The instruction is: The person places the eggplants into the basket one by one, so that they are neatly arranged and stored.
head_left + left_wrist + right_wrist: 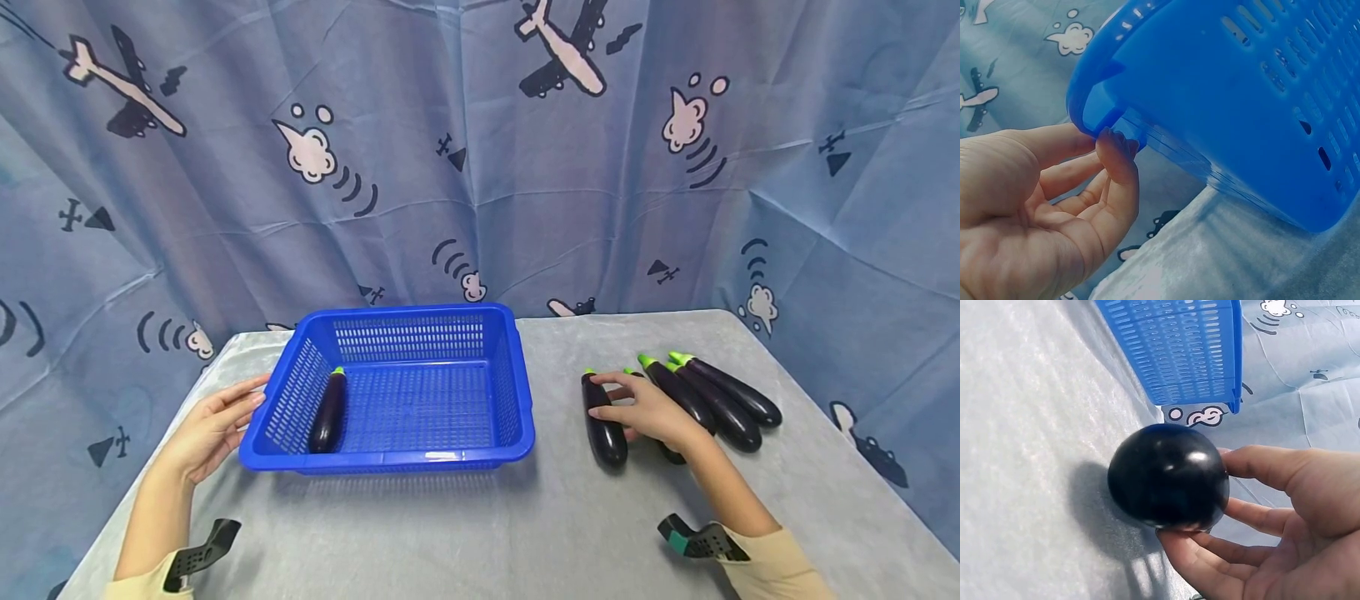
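A blue plastic basket (420,457) stands on the table, with one dark eggplant (328,414) lying along its left side. My left hand (210,429) is at the basket's left rim; in the left wrist view the thumb and fingers of that hand (1054,206) pinch the rim's edge. To the right of the basket, my right hand (648,410) grips another eggplant (606,437) between thumb and fingers. The right wrist view shows this eggplant (1169,478) end-on, its shadow on the cloth beside it. Whether it touches the table I cannot tell.
Several more eggplants (723,408) with green stems lie at the right of the table, partly behind my right hand and forearm. A grey cloth (450,533) covers the table. Behind it hangs a blue curtain (405,167) printed with planes.
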Motion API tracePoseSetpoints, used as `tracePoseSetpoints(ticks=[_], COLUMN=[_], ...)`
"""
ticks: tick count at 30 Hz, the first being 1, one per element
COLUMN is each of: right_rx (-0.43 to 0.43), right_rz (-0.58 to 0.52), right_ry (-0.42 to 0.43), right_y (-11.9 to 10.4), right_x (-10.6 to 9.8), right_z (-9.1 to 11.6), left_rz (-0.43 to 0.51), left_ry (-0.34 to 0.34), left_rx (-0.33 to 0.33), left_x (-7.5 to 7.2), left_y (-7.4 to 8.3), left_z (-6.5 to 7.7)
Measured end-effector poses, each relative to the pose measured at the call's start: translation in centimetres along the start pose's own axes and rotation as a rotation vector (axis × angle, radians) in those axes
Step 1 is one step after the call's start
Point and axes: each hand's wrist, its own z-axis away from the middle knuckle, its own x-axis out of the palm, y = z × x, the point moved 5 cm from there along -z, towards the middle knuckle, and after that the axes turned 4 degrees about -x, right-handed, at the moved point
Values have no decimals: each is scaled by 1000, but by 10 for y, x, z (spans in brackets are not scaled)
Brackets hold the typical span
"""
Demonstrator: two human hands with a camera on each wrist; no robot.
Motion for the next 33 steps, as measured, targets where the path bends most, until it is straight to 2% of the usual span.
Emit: tracePoseSetpoints(ticks=[10,21,33], right_rx=[4,0,-41], right_rz=[-11,-58,-100], right_ry=[7,12,36], right_y=[-5,-13,-27], right_x=[-3,-2,-2], right_z=[0,5,11], left_rz=[-22,-12,-14], left_ry=[44,-18,-12], left_rx=[-28,17,12], left_x=[-1,1,0], left_y=[2,2,1], left_z=[0,0,1])
